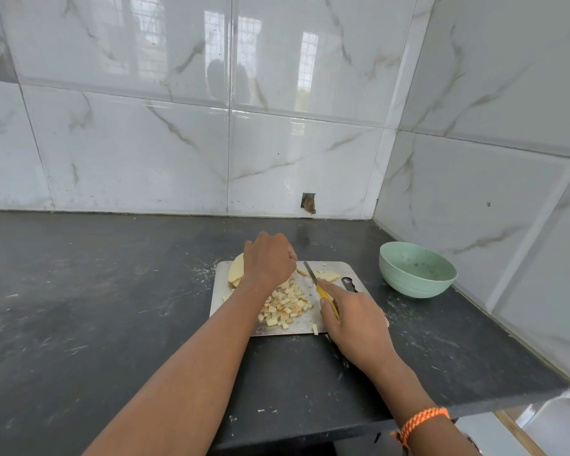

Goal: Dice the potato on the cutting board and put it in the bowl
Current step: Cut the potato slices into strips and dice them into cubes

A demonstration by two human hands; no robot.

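Gripping the yellow-handled knife [323, 291], the right hand [356, 324] had its index finger laid along the spine, probably to steady the blade, whose tip pointed away toward the far edge of the metal cutting board [221, 291]. The left hand [269, 261] was curled knuckles-up over the far middle of the board, fingers tucked under; it likely pinned a potato piece for the next cut, but the hand hid whatever lay beneath, so what it held could not be told. Potato slices [236, 269] stuck out from behind that hand at the board's far left corner, still uncut, and another flat slice [326, 275] lay just right of the blade. A heap of diced potato [285, 302] sat mid-board between the two hands, pushed clear of the cutting zone. One stray cube [315, 329] rested at the near edge. The green bowl [417, 269] stood on the dark counter [96, 307] to the right, near the board but apart from it, within easy reach for scraping. It appeared to hold no potato, only specks. Judged stage: dicing partway, transfer not begun. An orange braided band [422, 422] circled the right wrist.
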